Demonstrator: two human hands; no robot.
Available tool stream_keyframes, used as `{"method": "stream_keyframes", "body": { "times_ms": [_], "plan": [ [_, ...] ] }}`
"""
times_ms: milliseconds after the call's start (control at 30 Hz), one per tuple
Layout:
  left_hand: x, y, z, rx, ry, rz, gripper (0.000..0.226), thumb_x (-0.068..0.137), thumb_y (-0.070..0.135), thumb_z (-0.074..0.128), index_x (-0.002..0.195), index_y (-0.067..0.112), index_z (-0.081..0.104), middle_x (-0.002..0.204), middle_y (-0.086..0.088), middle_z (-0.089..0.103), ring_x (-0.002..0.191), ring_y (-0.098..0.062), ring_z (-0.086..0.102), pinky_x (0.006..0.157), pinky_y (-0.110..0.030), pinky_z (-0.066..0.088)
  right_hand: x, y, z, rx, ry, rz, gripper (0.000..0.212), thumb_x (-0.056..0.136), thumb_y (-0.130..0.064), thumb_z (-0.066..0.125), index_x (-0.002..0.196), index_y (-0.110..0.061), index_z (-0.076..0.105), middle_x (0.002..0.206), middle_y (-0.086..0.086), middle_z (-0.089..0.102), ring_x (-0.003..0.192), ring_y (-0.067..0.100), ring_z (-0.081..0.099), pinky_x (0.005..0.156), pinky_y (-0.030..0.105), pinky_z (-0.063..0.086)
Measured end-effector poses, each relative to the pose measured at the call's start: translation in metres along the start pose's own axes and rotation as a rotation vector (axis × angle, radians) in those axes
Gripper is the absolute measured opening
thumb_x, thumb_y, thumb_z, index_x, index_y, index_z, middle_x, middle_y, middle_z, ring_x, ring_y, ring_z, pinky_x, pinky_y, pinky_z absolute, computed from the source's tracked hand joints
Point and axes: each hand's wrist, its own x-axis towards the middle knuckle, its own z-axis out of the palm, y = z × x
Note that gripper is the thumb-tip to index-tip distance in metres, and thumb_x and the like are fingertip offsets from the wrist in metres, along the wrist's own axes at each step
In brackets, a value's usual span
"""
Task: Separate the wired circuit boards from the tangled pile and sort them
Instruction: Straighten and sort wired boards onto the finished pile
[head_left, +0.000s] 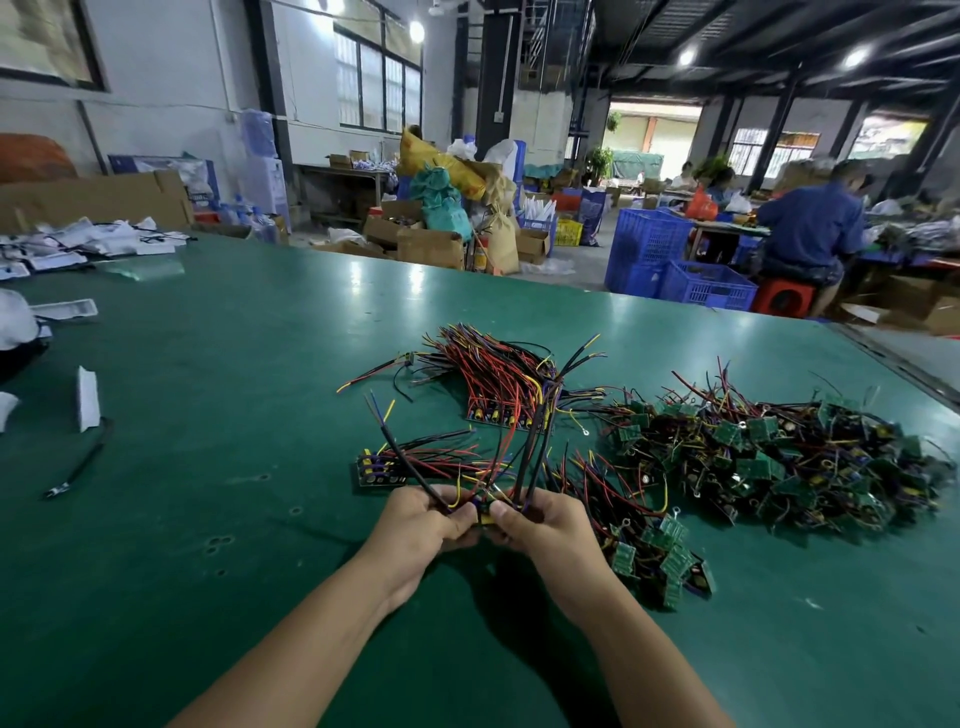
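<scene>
My left hand (423, 525) and my right hand (540, 522) meet above the green table (208, 415) and together pinch a small wired circuit board (484, 512), largely hidden between my fingers. Its red, black, yellow and purple wires stand up and fan out. A big tangled pile (779, 457) of green boards and wires lies to the right. A smaller clump (649, 540) lies beside my right hand. Two sorted rows of boards lie beyond my hands: a short row (379, 470) and a longer row (509, 384) with wires pointing away.
White packets (88, 397) and a black cable (78, 467) lie at the left. More white packaging (93, 241) sits at the table's far left corner. Blue crates (649, 244), cardboard boxes and a seated person (810, 228) are beyond the far edge.
</scene>
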Motion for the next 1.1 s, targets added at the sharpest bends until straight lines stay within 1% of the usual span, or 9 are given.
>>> {"method": "stream_keyframes", "body": {
  "times_ms": [167,333,433,533,633,767,900,1000,1100],
  "plan": [
    [0.002,0.003,-0.002,-0.081,0.001,-0.034,0.012,0.090,-0.009,0.056,0.092,-0.005,0.066,0.089,-0.018,0.069,0.083,-0.027,0.067,0.070,-0.031,0.060,0.000,-0.002,0.004,0.165,-0.033,0.050,0.015,0.094,-0.005,0.061,0.085,-0.004,0.072,0.081,0.009,0.070,0.080,0.020,0.069,0.077,0.031,0.058],
    [0.004,0.004,-0.008,-0.218,-0.027,-0.101,0.005,0.088,0.000,0.061,0.084,-0.002,0.064,0.071,-0.008,0.069,0.063,-0.018,0.068,0.061,-0.028,0.059,0.001,-0.002,-0.003,0.123,0.039,-0.020,0.012,0.091,-0.015,0.067,0.082,-0.010,0.073,0.081,0.007,0.071,0.079,0.021,0.068,0.076,0.032,0.058],
    [0.006,0.006,-0.012,-0.246,-0.067,-0.138,0.014,0.093,0.006,0.057,0.088,-0.005,0.064,0.077,-0.015,0.070,0.065,-0.020,0.069,0.062,-0.030,0.060,0.003,0.003,-0.002,0.148,0.127,-0.042,0.012,0.090,-0.014,0.067,0.080,-0.012,0.073,0.076,0.002,0.069,0.072,0.014,0.065,0.070,0.025,0.056],
    [0.007,0.008,-0.013,-0.240,-0.057,-0.136,0.016,0.095,0.010,0.056,0.092,-0.005,0.061,0.090,-0.025,0.067,0.063,-0.023,0.068,0.059,-0.031,0.059,0.004,0.006,-0.002,0.136,0.186,-0.046,0.015,0.091,-0.016,0.066,0.079,-0.019,0.075,0.073,0.000,0.067,0.069,0.014,0.062,0.067,0.027,0.054],
    [0.010,0.004,-0.014,0.020,0.008,-0.074,0.022,0.096,0.018,0.057,0.088,-0.002,0.064,0.093,-0.022,0.071,0.058,-0.018,0.062,0.053,-0.028,0.054,0.005,0.007,-0.003,0.121,0.213,-0.044,0.014,0.092,-0.021,0.066,0.082,-0.019,0.075,0.067,-0.003,0.062,0.063,0.014,0.055,0.061,0.029,0.046],
    [0.013,-0.002,-0.018,0.376,0.073,0.058,0.042,0.098,0.036,0.051,0.075,0.005,0.068,0.071,-0.009,0.072,0.051,-0.015,0.053,0.051,-0.027,0.042,0.004,0.007,0.000,0.134,0.205,-0.029,0.022,0.095,-0.027,0.062,0.077,-0.018,0.071,0.063,-0.007,0.051,0.061,0.011,0.046,0.064,0.032,0.040],
    [0.012,-0.006,-0.024,0.771,0.101,0.263,0.057,0.097,0.045,0.047,0.050,0.015,0.037,0.041,0.005,0.036,0.040,-0.008,0.033,0.047,-0.025,0.026,0.003,0.005,0.002,0.202,0.195,-0.004,0.027,0.097,-0.025,0.057,0.073,-0.020,0.068,0.064,-0.007,0.056,0.062,0.009,0.054,0.066,0.028,0.048],
    [0.013,-0.009,-0.027,0.989,0.123,0.354,0.057,0.096,0.049,0.047,0.051,0.015,0.040,0.045,0.003,0.039,0.045,-0.016,0.039,0.050,-0.029,0.028,0.005,0.004,0.003,0.306,0.204,0.038,0.034,0.098,-0.015,0.055,0.067,-0.019,0.069,0.065,-0.003,0.056,0.064,0.012,0.058,0.069,0.030,0.050],
    [0.012,-0.009,-0.027,1.187,0.214,0.382,0.055,0.092,0.060,0.047,0.060,0.014,0.054,0.048,0.002,0.046,0.051,-0.016,0.048,0.050,-0.028,0.032,0.006,0.002,0.003,0.400,0.220,0.061,0.033,0.098,-0.006,0.052,0.066,-0.011,0.054,0.065,0.005,0.047,0.063,0.019,0.057,0.068,0.034,0.049]
  ]
}}
